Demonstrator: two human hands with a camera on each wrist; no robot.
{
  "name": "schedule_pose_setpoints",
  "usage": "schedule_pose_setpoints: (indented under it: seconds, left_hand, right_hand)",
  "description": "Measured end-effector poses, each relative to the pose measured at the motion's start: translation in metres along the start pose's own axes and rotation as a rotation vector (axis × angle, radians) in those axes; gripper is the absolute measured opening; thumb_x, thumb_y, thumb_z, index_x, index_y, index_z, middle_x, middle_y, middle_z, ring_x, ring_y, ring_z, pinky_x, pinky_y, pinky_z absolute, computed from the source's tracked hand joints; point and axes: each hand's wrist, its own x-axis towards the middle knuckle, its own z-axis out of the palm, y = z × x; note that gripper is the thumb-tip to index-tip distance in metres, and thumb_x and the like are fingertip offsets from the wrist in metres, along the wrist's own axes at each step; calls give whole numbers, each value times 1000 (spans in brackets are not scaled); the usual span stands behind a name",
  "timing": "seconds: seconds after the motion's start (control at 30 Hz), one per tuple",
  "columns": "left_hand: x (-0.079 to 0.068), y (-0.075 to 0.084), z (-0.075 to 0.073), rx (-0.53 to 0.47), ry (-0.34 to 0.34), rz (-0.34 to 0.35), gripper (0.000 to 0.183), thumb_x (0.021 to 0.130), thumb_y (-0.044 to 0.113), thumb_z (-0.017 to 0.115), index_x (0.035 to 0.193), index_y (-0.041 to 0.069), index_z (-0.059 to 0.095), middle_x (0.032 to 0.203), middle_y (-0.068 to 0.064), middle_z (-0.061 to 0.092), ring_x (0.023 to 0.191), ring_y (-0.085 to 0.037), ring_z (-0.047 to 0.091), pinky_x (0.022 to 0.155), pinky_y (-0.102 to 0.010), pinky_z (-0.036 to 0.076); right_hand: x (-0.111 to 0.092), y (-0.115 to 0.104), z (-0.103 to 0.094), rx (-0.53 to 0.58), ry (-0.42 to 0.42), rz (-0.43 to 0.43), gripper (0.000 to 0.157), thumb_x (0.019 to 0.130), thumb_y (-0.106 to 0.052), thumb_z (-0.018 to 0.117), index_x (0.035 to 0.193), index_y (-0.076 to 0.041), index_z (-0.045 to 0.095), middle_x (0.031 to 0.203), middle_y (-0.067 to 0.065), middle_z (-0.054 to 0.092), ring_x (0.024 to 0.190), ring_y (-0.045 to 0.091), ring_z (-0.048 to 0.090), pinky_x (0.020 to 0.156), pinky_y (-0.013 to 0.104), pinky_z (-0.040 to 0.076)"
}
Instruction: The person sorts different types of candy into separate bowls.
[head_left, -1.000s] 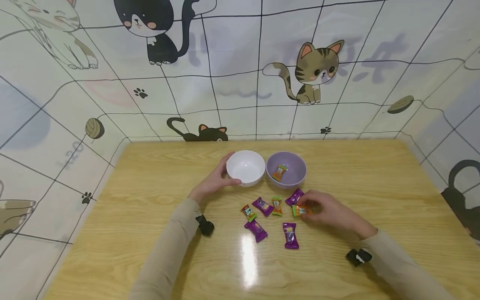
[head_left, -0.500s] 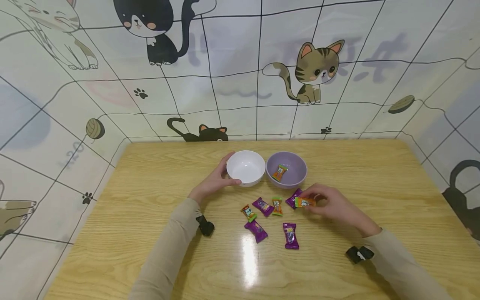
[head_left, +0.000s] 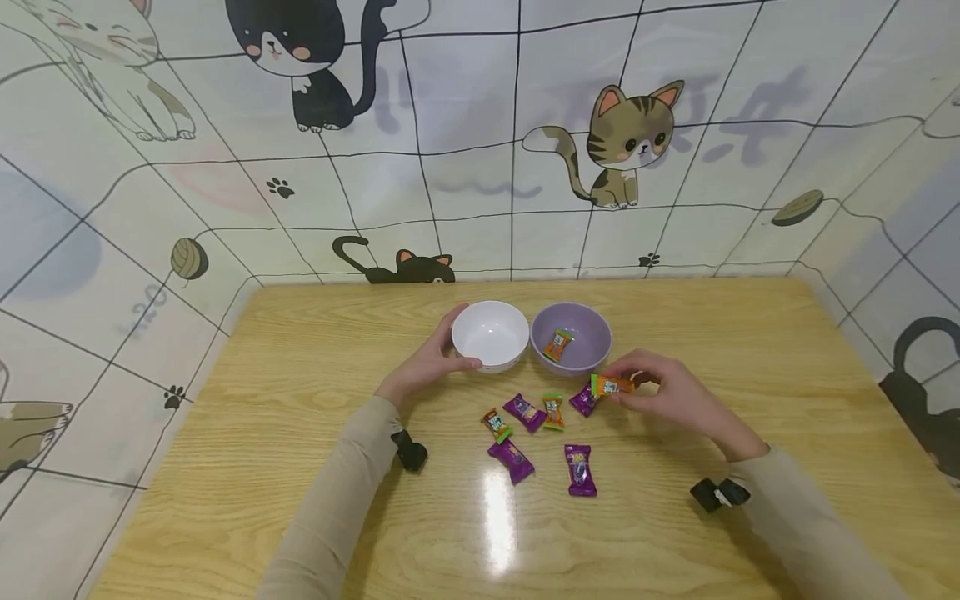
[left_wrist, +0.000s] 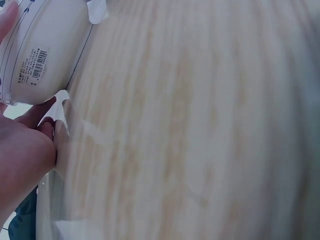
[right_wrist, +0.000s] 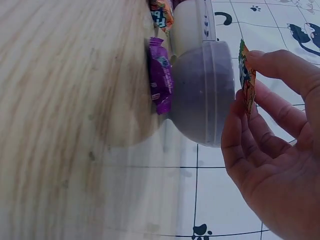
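Observation:
My left hand (head_left: 427,360) holds the white bowl (head_left: 491,332) at its left side, thumb in front and fingers behind. In the left wrist view the bowl (left_wrist: 47,55) shows a barcode label. My right hand (head_left: 663,390) pinches an orange-and-green wrapped candy (head_left: 611,386) between thumb and fingers, raised just in front of the purple bowl (head_left: 592,321). In the right wrist view that candy (right_wrist: 247,77) is seen edge-on beside the bowl's rim. One orange candy (head_left: 557,345) lies inside the purple bowl. Under the held candy, a purple candy (head_left: 583,400) is partly covered.
On the wooden table (head_left: 337,500), in front of the bowls, lie two orange candies, one (head_left: 552,412) near the middle and another (head_left: 497,424) further left. Purple candies (head_left: 524,412) lie about them, one (head_left: 580,470) nearer the front. A cat-patterned sheet (head_left: 465,183) stands behind the table.
My right hand has lifted the orange candy and moved it away from me, up toward the purple bowl. The left hand and both bowls have stayed in place.

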Motion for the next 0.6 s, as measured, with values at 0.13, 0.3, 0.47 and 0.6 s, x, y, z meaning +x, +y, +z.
schedule_pose_setpoints:
  seconds: [0.13,0.3,0.47,0.6]
  left_hand:
    - [2,-2,-1,4,-3,2,99,83,9,76,156,15,9,155,-10,21,142,-25,18,115,-45,10]
    - [2,1,0,23,3,-40,101,82,11,76,156,16,7,156,-11,20,143,-26,16,115,-46,9]
    - [3,9,1,113,3,-97,110,80,20,80,156,19,0,158,-12,13,143,-27,16,115,-46,9]
    - [2,16,1,185,-8,-99,114,79,22,80,156,22,-4,158,-14,7,140,-32,22,113,-48,15]
  right_hand:
    - [3,-4,-2,1,5,14,28,82,0,74,108,-8,69,99,-1,66,85,14,59,72,30,53]
    - [6,-8,-3,-10,23,30,26,82,-1,75,106,-7,69,98,-1,66,85,13,59,73,30,53]
    - [6,-8,-3,-10,36,35,25,82,-1,75,106,-7,69,98,0,66,86,13,59,73,30,53]
    - [6,-7,-3,-4,43,45,25,83,-1,74,107,-7,69,99,0,66,88,13,59,73,29,53]
